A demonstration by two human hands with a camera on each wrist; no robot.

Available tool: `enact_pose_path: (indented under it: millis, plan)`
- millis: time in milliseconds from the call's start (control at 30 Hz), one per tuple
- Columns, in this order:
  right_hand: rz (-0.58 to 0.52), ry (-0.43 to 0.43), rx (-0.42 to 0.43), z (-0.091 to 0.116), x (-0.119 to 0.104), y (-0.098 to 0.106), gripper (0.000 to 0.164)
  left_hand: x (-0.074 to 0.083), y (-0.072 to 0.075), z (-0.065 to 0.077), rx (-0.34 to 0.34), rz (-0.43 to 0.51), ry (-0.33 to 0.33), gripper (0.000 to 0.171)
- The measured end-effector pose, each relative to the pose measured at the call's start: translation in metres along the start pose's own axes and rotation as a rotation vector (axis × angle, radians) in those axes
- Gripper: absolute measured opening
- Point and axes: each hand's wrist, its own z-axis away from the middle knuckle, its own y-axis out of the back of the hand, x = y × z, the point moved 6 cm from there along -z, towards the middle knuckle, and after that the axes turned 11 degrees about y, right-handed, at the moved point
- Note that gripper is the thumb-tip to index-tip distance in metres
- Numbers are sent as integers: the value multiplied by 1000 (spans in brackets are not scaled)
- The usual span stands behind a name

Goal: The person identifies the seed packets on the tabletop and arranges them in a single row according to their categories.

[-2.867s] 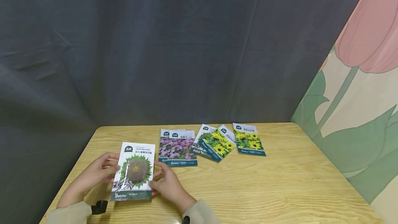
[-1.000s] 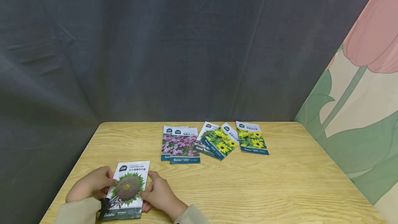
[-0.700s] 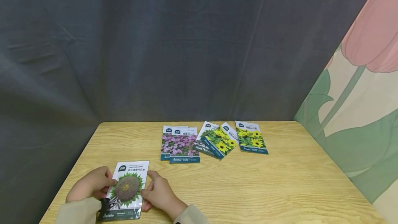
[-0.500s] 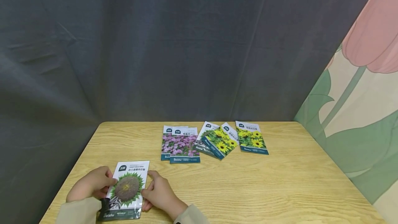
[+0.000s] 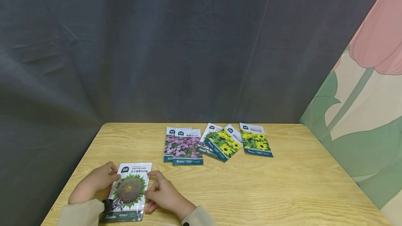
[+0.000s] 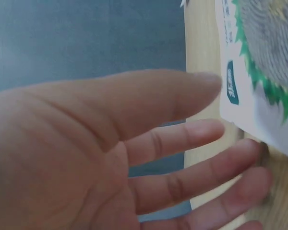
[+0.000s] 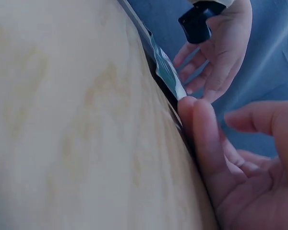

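A white seed packet (image 5: 129, 191) with a dark sunflower head and green fringe lies at the table's front left. Along its left edge is my left hand (image 5: 98, 180); in the left wrist view that hand's fingers (image 6: 197, 182) are extended and spread, with the thumb tip beside the packet's corner. On the other side, my right hand (image 5: 164, 193) has fingertips at the packet's right edge. The right wrist view shows the packet's edge (image 7: 167, 72) low against the table, touched by fingertips, with a gap between thumb and forefinger.
Two overlapping purple-flower packets (image 5: 187, 149) lie farther back. Beside them a yellow-flower packet (image 5: 224, 144) partly covers another sunflower packet (image 5: 207, 149). A second yellow-flower packet (image 5: 257, 140) lies to their right. A dark curtain (image 5: 188, 51) hangs behind the wooden table (image 5: 267, 191).
The sunflower packet has come down toward the table's front since the earliest frame. In the last half second the left fingers have loosened from its edge, and the right forefinger has lifted slightly.
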Motion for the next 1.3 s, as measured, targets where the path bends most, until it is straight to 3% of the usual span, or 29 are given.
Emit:
enact_pose_path:
  millis: [133,267,433,633,800,967,1300]
  plan:
    - [30,45,-32,1,-8,10,52,9,0,0,34,-14,-27,32]
    - [127,128,10,1,-20,27,41,22,-2,1,87,-38,-47,32]
    - [371,272,126,2,-37,55,25,44,-8,3,188,-53,-102,29]
    - [578,383,313,5,-48,94,23,69,-15,12,343,-45,-188,26]
    - [720,350,472,11,-52,129,27,91,-24,18,441,1,-265,26]
    - [763,278,590,18,-50,154,29,116,-39,19,442,32,-317,27]
    - [829,194,627,24,-48,175,33,167,-66,13,398,84,-354,28]
